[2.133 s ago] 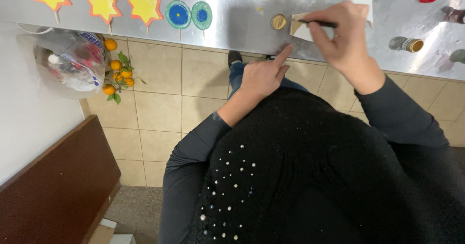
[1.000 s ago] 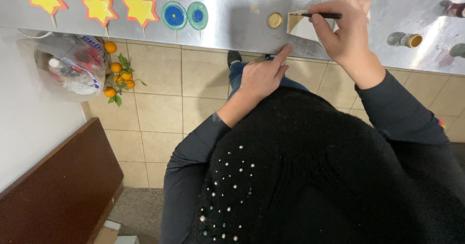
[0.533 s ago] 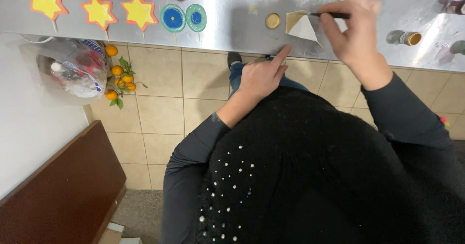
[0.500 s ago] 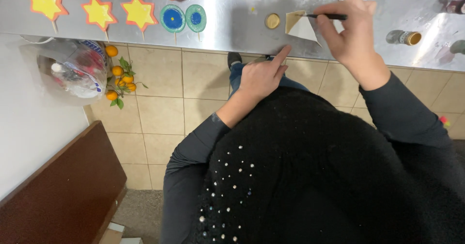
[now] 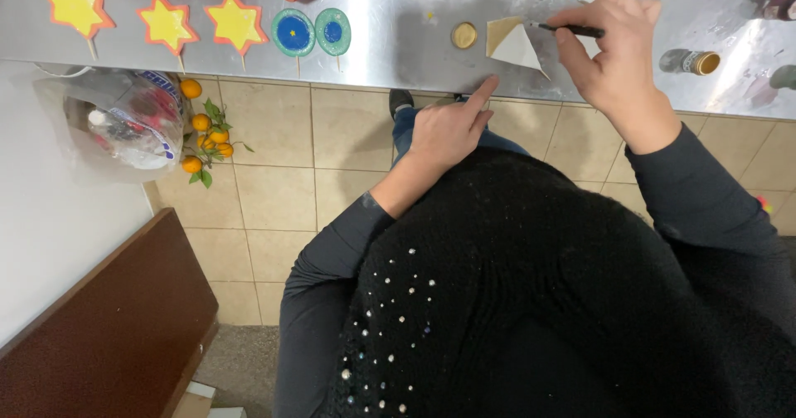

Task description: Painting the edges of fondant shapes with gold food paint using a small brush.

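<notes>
My right hand (image 5: 618,57) pinches a thin brush (image 5: 572,29) over the light, stiff triangle (image 5: 516,47) at upper right, while my left hand (image 5: 448,128), forefinger out and empty, steadies the bench (image 5: 398,45) edge.

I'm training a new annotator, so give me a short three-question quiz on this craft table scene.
1. True or false: the right hand holds a thin brush.
2. What does the left hand touch? A) metal table edge B) gold lid C) yellow star
3. The brush tip meets a partly white ____ piece.

Key: 1 true; 2 A; 3 triangular.
</notes>
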